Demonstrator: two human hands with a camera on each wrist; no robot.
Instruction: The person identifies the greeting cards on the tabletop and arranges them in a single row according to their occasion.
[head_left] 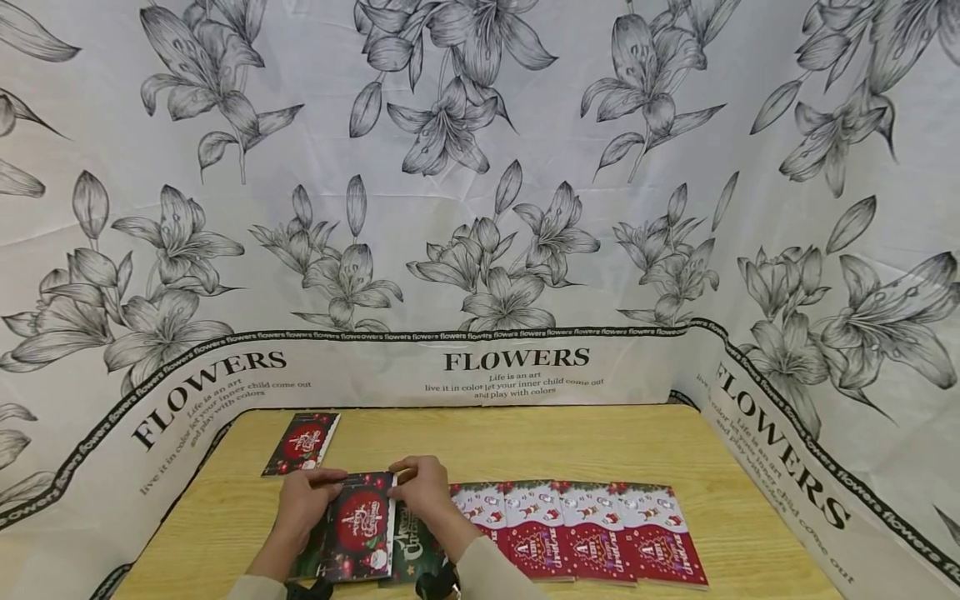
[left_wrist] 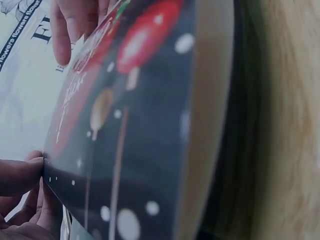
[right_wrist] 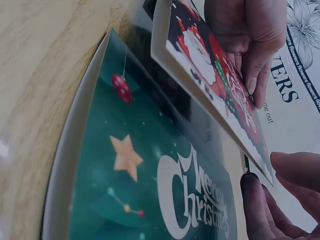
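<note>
- "Where's the dark Christmas card?"
- "Lower left of my head view, red circle facing up, and I see both hands on it! The left hand pinches its top left corner."
- "And the right hand?"
- "Thumb and fingers narrow, gripping the top right! It overlaps a green card, just beside."
- "Further out?"
- "Red-and-white cards in an overlapping row, lower right; another dark card mid-left, on the wooden table. Flower-print cloth fills the top!"
</note>
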